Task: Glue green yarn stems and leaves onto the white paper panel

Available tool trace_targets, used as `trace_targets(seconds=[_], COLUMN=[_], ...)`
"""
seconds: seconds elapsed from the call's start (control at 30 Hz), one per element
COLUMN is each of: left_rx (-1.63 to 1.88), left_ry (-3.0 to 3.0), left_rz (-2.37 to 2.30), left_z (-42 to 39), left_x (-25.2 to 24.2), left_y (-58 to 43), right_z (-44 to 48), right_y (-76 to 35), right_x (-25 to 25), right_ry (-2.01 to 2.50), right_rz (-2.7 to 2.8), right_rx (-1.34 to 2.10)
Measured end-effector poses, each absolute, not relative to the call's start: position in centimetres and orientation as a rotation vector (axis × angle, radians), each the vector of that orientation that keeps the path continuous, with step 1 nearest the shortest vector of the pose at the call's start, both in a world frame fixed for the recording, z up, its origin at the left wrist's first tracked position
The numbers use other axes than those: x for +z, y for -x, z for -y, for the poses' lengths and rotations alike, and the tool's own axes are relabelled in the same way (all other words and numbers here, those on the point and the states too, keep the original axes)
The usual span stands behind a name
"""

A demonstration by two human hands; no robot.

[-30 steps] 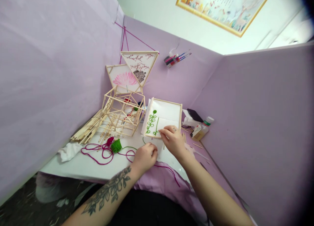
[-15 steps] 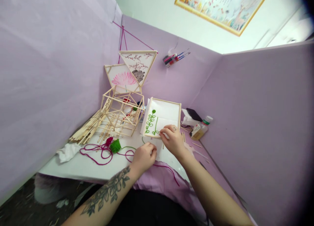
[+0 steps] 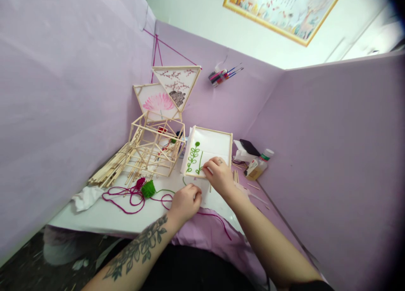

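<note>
A white paper panel in a wooden frame (image 3: 212, 145) lies on the table with a green yarn plant design (image 3: 193, 157) on its left side. My right hand (image 3: 218, 175) rests on the panel's near edge, fingers curled and pinched at the green stem. My left hand (image 3: 186, 201) sits just below it on the table, closed in a loose fist around something I cannot make out. A green yarn strand runs from the panel to a small green yarn ball (image 3: 148, 189).
A wooden stick lantern frame (image 3: 156, 145) stands left of the panel, with painted triangular panels (image 3: 172, 90) above it. Loose sticks (image 3: 109, 168), magenta yarn (image 3: 126, 196) and a tissue (image 3: 84, 196) lie left. A glue bottle (image 3: 258, 164) stands right. Purple walls enclose the table.
My right hand has crept slightly left along the panel's near edge. The left hand stays in place.
</note>
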State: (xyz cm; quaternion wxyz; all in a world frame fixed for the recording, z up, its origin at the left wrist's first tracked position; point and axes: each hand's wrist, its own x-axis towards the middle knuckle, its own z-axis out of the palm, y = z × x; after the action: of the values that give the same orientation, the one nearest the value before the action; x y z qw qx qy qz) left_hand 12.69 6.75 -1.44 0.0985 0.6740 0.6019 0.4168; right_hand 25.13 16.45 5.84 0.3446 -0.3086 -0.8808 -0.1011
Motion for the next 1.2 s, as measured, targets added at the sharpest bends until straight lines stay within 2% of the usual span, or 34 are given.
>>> trace_targets(seconds=[0.2, 0.43, 0.93, 1.2], left_rx=[1.227, 1.232, 1.241, 1.412], left_ry=[-1.998, -1.999, -2.018, -1.933], left_rz=[-1.775, -1.780, -1.782, -1.780], left_z=[-6.8, -6.8, -6.7, -6.9], left_x=[-1.4, -1.4, -1.5, -1.4], left_y=[-12.7, -12.7, -12.6, -12.5], right_z=[-16.6, -16.1, -16.0, -16.3], right_y=[-25.0, -26.4, -26.3, -26.1], right_x=[5.6, 5.9, 5.7, 5.7], right_ry=[0.817, 0.590, 0.584, 0.563], right_rz=[2.262, 2.259, 2.386, 2.370], right_rx=[-0.248, -0.084, -0.177, -0.189])
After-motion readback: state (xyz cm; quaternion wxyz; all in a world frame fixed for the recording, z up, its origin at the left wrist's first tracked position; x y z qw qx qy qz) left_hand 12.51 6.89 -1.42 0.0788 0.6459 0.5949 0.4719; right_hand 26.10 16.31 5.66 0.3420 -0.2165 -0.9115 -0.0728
